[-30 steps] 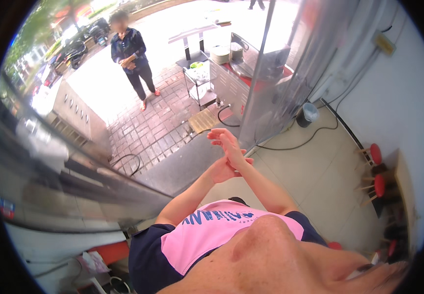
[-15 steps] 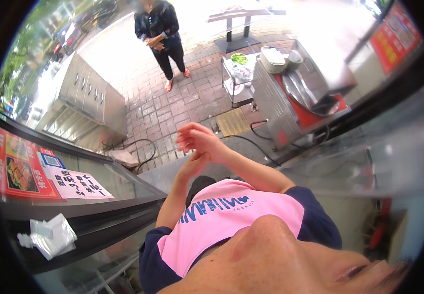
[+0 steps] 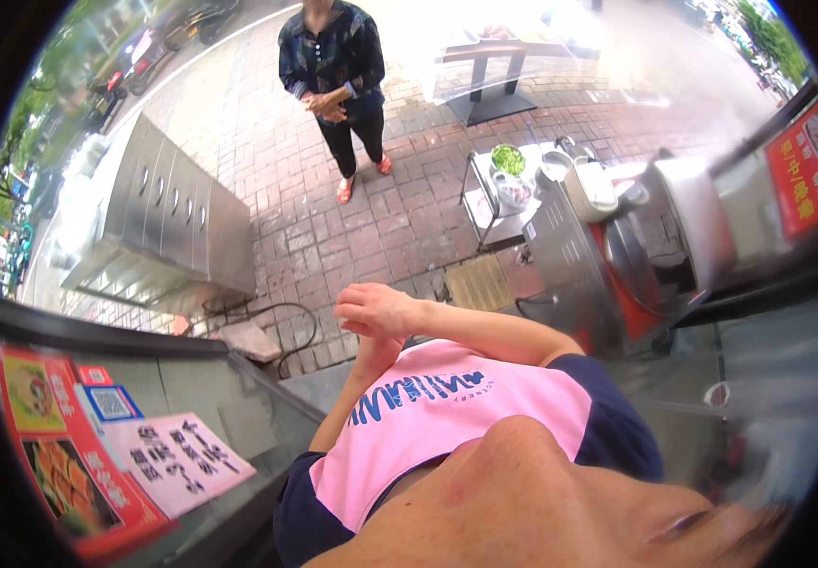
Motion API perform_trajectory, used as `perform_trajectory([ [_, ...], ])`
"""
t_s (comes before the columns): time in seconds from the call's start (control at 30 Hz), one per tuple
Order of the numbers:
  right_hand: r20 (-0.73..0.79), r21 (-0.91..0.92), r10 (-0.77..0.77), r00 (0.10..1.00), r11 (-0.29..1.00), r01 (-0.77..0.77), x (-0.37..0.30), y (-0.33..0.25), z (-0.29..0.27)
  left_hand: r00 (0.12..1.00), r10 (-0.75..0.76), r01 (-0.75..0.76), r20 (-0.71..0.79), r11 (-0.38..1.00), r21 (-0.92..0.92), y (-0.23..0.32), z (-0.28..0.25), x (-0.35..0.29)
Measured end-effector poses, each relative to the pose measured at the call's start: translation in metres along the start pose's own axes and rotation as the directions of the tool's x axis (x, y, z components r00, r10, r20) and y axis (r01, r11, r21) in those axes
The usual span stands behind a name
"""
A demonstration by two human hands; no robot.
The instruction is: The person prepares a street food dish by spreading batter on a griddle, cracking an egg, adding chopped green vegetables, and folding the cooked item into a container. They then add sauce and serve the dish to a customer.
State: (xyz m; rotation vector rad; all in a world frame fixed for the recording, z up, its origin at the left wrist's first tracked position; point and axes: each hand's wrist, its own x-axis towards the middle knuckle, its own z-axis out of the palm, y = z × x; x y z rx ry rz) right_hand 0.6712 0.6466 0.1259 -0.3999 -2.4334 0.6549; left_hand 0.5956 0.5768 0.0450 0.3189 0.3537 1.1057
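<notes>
In front of my pink-and-navy shirt [image 3: 484,379], my two hands meet. My right hand [image 3: 376,310] lies on top, back upward, its fingers bent and closed together. Anything beneath those fingers is hidden. Under its wrist and palm is my left hand [image 3: 382,350], touching it. The left fingers are mostly covered, so their pose does not show. Neither hand has a visible tool in it.
Beyond the threshold, a person [image 3: 331,57] stands on the brick paving. A steel cabinet [image 3: 163,208] is at left; a steel cooking unit [image 3: 570,270] and a small cart [image 3: 480,213] are at right. A cable [image 3: 309,317] crosses the ground. A glass counter carries posters [image 3: 87,454].
My right hand has turned back-upward and now covers more of the left. The view has shifted: cabinet, cart and person sit lower, and the white plastic bag at left is out of sight.
</notes>
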Motion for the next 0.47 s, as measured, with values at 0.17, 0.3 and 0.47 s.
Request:
perform_trajectory([
  [0.17,-0.172,-0.135,0.142,0.975,0.977,-0.167,0.037,0.11,-0.032,0.957,-0.06,0.092,-0.283,0.991,0.101,0.052,-0.007,0.104],
  [0.3,-0.201,-0.184,0.272,0.941,0.933,-0.309,0.052,0.182,-0.045,0.988,-0.075,0.125,-0.134,0.899,0.419,0.085,-0.017,0.156],
  [0.47,0.044,-0.309,0.274,0.961,0.918,-0.248,0.048,0.289,-0.011,0.951,-0.099,0.211,-0.293,0.9,0.381,0.084,-0.103,0.226],
])
